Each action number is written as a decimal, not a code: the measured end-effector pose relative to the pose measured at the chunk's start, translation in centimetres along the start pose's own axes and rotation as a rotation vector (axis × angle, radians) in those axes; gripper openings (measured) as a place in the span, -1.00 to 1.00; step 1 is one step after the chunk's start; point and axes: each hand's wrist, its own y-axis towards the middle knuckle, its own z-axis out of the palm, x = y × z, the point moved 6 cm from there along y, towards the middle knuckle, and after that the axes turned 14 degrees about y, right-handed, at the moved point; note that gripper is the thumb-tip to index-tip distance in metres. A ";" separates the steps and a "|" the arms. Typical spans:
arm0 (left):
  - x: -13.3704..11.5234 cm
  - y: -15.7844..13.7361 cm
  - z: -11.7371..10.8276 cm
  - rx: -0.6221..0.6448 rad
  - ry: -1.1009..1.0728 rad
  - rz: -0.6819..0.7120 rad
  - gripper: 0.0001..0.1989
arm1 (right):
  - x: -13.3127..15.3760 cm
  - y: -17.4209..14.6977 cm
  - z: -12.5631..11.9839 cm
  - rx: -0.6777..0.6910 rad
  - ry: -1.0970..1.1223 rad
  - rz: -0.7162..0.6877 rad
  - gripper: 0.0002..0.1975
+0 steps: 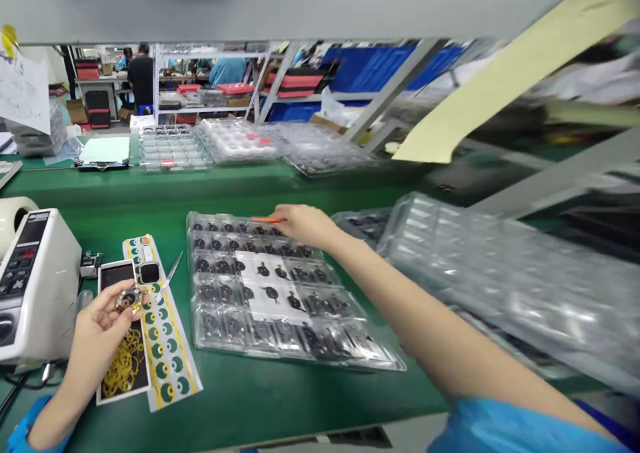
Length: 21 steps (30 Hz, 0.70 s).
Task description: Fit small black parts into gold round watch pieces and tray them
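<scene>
Thumb and fingers of the left hand [103, 320] pinch a round part [129, 298], shiny at the rim, dark and gold at its face, raised above a narrow white-rimmed box [148, 373]. Right hand [303, 223] is closed on a thin orange stick [267, 220], smooth, its free end pointing left over the far edge of a clear plastic tray [193, 280]. Tray: glossy, moulded in rows of cells, most with small dark discs [271, 294]; a matte white paper [255, 306] shows among the middle cells. Box: dark floor, heap of thin yellow rings [123, 366] at the near end. Beside it, a long sticker sheet [170, 346] with green and yellow circular shapes; on its far part, a square dark-faced watch [149, 272] and pointed metal tweezers [173, 270]. Edges: box and sheet nearly meet; a strip of green tabletop [320, 410] lies bare before the tray. White machine [55, 266] bounds the left side, stacked clear trays [500, 273] the right, blurred. Pose: left forearm rises from the lower left corner, palm turned inward, fingers bent; right forearm, bare below a blue sleeve [500, 426], reaches diagonally across the tray's right side, knuckles up.
</scene>
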 end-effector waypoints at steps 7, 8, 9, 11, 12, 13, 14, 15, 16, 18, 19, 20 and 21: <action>1.9 0.7 0.3 0.031 -0.020 -0.004 -0.55 | -0.7 2.3 3.0 0.195 -0.065 -0.124 -0.81; 2.1 0.8 0.4 0.048 -0.036 -0.006 -0.54 | -0.6 2.3 3.1 0.172 -0.055 -0.131 -0.83; 2.3 0.7 0.5 0.074 -0.055 -0.019 -0.54 | -0.5 2.1 3.0 0.136 -0.037 -0.139 -0.86; 2.5 0.4 0.9 0.143 -0.097 -0.066 -0.53 | 0.2 1.4 2.6 0.026 0.017 -0.150 -0.88; 2.5 0.1 1.2 0.181 -0.121 -0.088 -0.52 | 0.8 0.9 2.5 -0.045 0.054 -0.154 -0.85; 2.4 -0.1 1.4 0.211 -0.145 -0.100 -0.51 | 1.7 0.1 2.4 -0.120 0.098 -0.160 -0.82; 2.2 -0.4 1.6 0.239 -0.169 -0.103 -0.50 | 2.9 -0.9 2.4 -0.193 0.148 -0.171 -0.78; 2.0 -0.6 1.8 0.268 -0.191 -0.098 -0.49 | 4.4 -2.1 2.4 -0.256 0.201 -0.188 -0.74; 1.8 -0.8 2.1 0.301 -0.210 -0.087 -0.49 | 6.2 -3.5 2.5 -0.306 0.253 -0.213 -0.70; 1.5 -1.2 2.6 0.369 -0.231 -0.063 -0.50 | 10.4 -6.5 2.7 -0.350 0.378 -0.290 -0.68; 1.4 -1.4 2.9 0.399 -0.236 -0.049 -0.51 | 12.6 -8.1 2.6 -0.361 0.457 -0.339 -0.70; 1.2 -1.5 3.0 0.424 -0.237 -0.032 -0.53 | 14.6 -9.5 2.4 -0.361 0.650 -0.405 -0.77; 1.1 -1.7 3.2 0.438 -0.231 -0.012 -0.55 | 16.4 -10.6 2.5 -0.309 0.806 -0.446 -0.82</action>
